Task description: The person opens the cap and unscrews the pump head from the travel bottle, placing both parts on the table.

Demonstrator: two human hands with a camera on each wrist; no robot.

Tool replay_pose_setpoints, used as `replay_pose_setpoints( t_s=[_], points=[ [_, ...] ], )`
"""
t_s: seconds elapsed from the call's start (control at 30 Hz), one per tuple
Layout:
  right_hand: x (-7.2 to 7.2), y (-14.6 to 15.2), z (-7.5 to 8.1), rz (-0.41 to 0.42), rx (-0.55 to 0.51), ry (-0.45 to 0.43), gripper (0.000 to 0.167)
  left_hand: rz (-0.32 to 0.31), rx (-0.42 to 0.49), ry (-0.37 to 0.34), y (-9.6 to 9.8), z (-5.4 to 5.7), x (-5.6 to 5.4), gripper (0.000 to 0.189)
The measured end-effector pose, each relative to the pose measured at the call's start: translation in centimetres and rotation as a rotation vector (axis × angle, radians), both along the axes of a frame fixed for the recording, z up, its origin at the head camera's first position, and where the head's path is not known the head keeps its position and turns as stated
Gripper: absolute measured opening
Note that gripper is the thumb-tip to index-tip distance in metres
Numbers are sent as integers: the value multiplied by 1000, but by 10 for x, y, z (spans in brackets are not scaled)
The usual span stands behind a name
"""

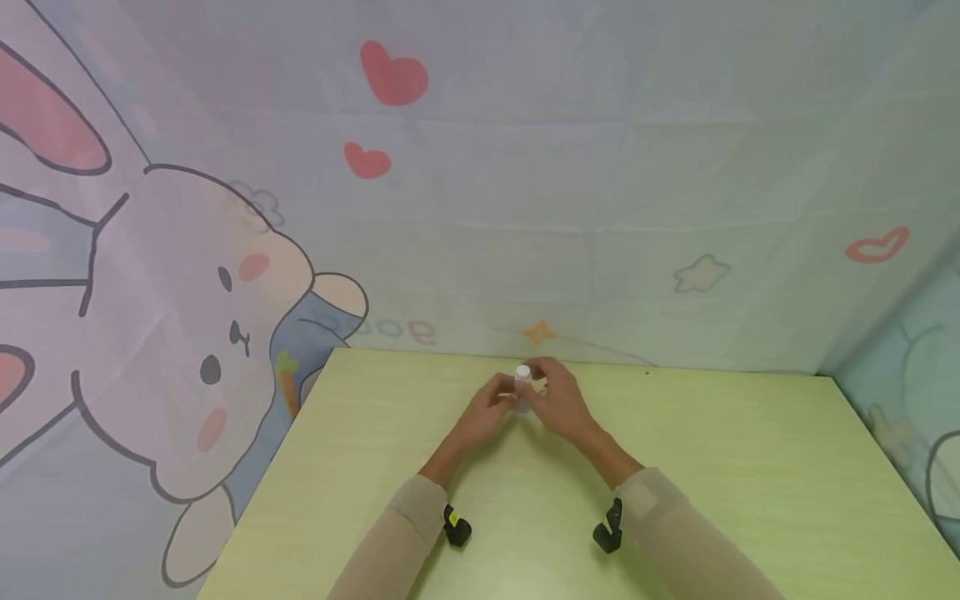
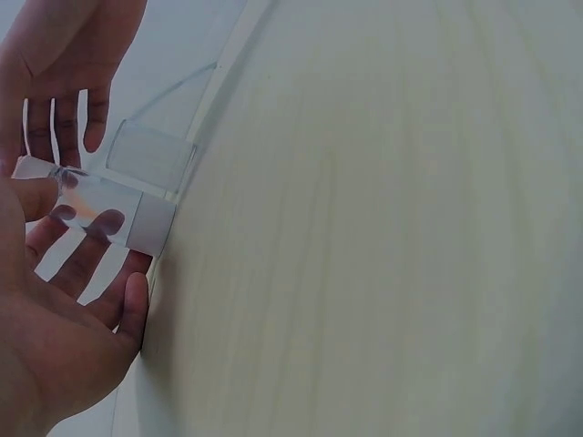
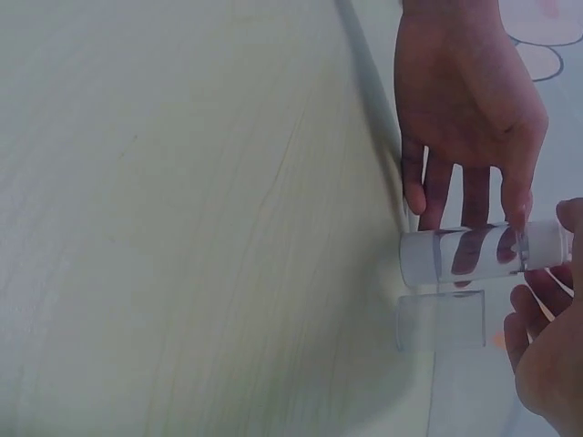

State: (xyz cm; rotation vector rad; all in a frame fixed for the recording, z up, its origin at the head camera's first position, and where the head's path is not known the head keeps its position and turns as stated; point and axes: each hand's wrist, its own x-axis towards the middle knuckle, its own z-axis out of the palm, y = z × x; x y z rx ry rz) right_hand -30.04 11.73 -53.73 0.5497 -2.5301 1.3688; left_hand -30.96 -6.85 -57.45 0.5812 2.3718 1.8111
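A small clear bottle (image 1: 522, 377) with a white top (image 3: 545, 244) and a whitish base (image 2: 150, 224) stands upright between both hands near the table's back edge. My left hand (image 1: 483, 412) grips its body from the left, fingers (image 3: 474, 196) reaching around the clear side. From the right, my right hand (image 1: 561, 403) pinches the bottle near its white top, with the thumb (image 3: 570, 215) on it. Part of the top is hidden behind that thumb. Close beside the bottle, a clear open cylinder (image 3: 441, 320), like a cover, sits on the table; the head view largely hides it.
The pale yellow-green table (image 1: 750, 467) stretches out on both sides of the arms. Behind it hangs a printed cloth (image 1: 525, 208) with hearts and a large rabbit at the left. Black wrist mounts (image 1: 457, 527) stick out from both sleeves.
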Motion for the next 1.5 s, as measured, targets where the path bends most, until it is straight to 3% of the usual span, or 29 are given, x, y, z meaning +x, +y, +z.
replay_pose_setpoints(
  t_s=[0.23,0.63,0.7,0.87,0.93,1.5],
  points=[
    [-2,1,0,-41,-35,-40,34,-13,-2,-2,0,1,0,22],
    [0,2,1,-12,2,-5,27,-5,8,-29,0,0,0,27],
    [0,2,1,-6,2,7,26,-12,7,-24,0,9,5,26],
    [2,3,3,26,-1,71,24,-11,13,-11,0,10,7,26],
    [2,3,3,37,6,91,24,-3,11,-14,0,2,1,26],
    [0,2,0,54,68,97,28,4,9,7,1,0,-1,24]
  ],
)
